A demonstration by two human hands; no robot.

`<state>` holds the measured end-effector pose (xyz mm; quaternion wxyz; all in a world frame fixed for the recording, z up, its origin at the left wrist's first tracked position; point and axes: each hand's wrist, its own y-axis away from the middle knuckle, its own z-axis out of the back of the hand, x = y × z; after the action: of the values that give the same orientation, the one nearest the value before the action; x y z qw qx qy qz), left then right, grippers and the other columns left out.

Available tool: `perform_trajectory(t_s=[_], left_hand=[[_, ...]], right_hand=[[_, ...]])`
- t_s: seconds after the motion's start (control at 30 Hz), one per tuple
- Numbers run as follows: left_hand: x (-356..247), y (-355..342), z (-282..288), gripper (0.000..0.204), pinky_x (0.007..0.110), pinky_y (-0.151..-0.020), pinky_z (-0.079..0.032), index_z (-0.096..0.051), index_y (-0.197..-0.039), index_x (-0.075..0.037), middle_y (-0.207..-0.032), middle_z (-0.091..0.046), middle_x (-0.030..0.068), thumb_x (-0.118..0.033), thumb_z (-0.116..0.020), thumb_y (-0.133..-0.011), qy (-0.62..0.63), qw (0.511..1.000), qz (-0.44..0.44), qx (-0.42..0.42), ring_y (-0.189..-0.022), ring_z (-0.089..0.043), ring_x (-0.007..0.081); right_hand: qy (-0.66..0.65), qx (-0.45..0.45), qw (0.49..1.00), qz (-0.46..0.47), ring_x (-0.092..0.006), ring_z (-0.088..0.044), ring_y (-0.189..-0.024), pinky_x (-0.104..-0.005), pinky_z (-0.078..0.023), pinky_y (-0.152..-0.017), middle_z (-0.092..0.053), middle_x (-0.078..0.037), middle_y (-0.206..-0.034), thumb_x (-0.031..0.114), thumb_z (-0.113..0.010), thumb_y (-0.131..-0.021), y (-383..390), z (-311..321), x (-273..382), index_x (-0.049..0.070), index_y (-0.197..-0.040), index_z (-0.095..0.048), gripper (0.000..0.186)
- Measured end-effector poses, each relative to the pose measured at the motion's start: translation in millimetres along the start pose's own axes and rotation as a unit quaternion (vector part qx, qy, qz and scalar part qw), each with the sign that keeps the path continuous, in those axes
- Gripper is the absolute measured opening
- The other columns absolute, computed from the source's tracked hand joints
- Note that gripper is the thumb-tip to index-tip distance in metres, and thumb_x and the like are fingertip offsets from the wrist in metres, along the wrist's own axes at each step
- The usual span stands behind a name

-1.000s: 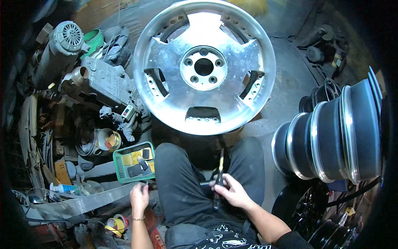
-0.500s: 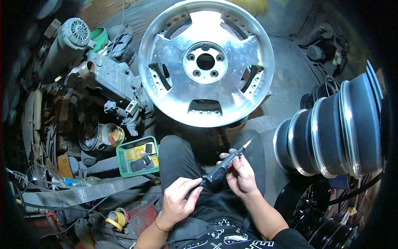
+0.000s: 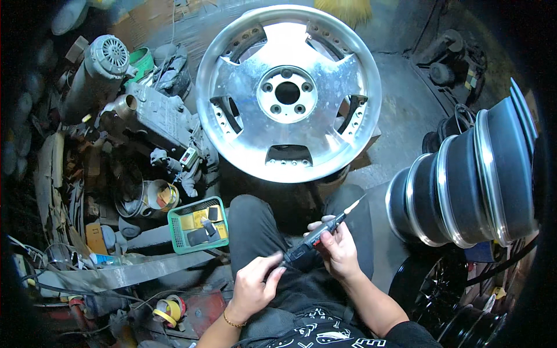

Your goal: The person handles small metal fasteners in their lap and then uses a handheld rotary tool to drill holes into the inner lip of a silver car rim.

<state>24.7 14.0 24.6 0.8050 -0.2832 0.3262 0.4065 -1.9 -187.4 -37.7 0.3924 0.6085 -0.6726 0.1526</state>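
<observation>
Above my lap, my right hand (image 3: 339, 255) wraps round the body of a slim black rotary tool (image 3: 297, 253) with a red mark. A pale, narrow pointed tip (image 3: 353, 206) sticks out of its front end, aimed up and to the right. My left hand (image 3: 254, 285) pinches the tool's rear end between thumb and fingers, which are slightly blurred. Beyond my knees a polished alloy wheel (image 3: 288, 132) lies face up on a support mostly hidden beneath it. Neither hand touches the wheel.
Left of my knee sits a green basket (image 3: 174, 235) with sanding pads. Several stacked wheel rims (image 3: 458, 185) stand at the right. A dusty motor (image 3: 110, 55) and clutter fill the far left. Tape rolls (image 3: 168, 310) lie at the lower left.
The view has shifted slightly, so the wheel appears a little lower. The tool's tip has moved a bit to the right, and my left fingers have shifted at the rear end.
</observation>
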Motion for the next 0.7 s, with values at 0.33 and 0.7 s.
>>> perform_trajectory(t_s=[0.33, 0.7], left_hand=[[19, 28, -8, 0.027, 0.025, -0.066, -0.055, -0.053, -0.110, 0.003, -0.085, -0.066, 0.0110, 0.006, -0.064, -0.086, 0.367, 0.874, 0.318, 0.021, -0.073, -0.065, 0.0134], [31, 33, 6, 0.033, 0.025, -0.071, -0.049, -0.061, -0.113, 0.004, -0.088, -0.067, 0.0059, -0.012, -0.070, -0.086, 0.115, 0.951, 0.284, 0.037, -0.079, -0.059, 0.0077]], right_hand=[[0.087, 0.076, 0.992, -0.054, -0.0181, -0.060, -0.103, -0.0335, -0.047, -0.095, -0.061, -0.014, -0.114, 0.011, -0.063, -0.094, -3, 2, -17, 0.001, -0.125, -0.040, 0.040], [0.055, 0.159, 0.976, -0.135, -0.0166, -0.062, -0.103, -0.0310, -0.050, -0.092, -0.063, -0.011, -0.109, 0.014, -0.066, -0.093, -21, -25, -68, -0.002, -0.124, -0.045, 0.041]])
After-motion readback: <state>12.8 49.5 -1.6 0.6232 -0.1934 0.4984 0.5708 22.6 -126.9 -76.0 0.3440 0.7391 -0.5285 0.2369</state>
